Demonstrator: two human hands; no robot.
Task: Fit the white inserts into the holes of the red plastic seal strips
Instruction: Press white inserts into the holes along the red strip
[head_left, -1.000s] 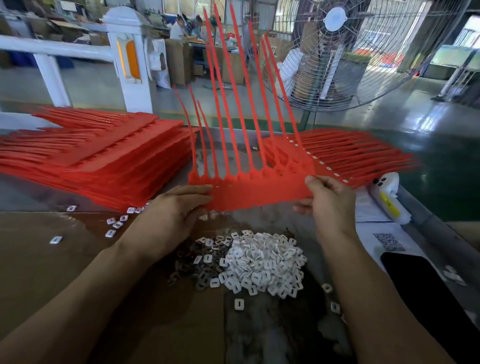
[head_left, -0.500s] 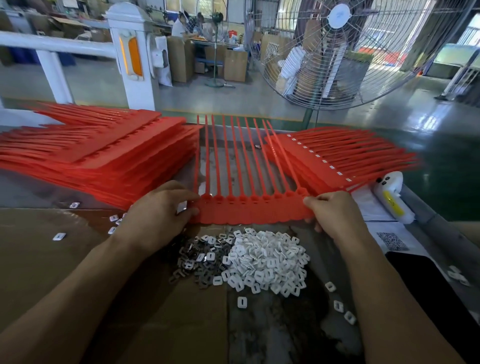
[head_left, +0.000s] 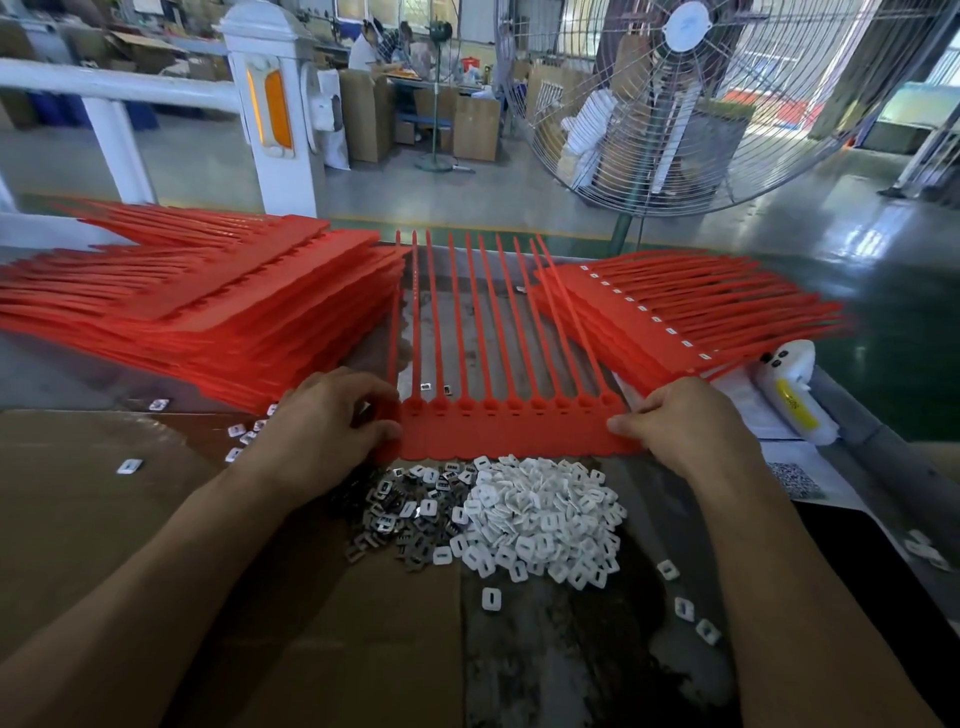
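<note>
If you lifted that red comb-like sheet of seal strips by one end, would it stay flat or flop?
Probably flop. The red sheet has long thin tails joined only at its base band, and the left hand and right hand hold it at both ends. It looks light, thin plastic.

Both hands (head_left: 332, 421) on red strip (head_left: 509, 428)

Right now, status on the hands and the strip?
Left hand and right hand each grip an end of the red seal strip, flat on the table. Holes look empty. White inserts piled just in front. Nothing blocking.
</note>
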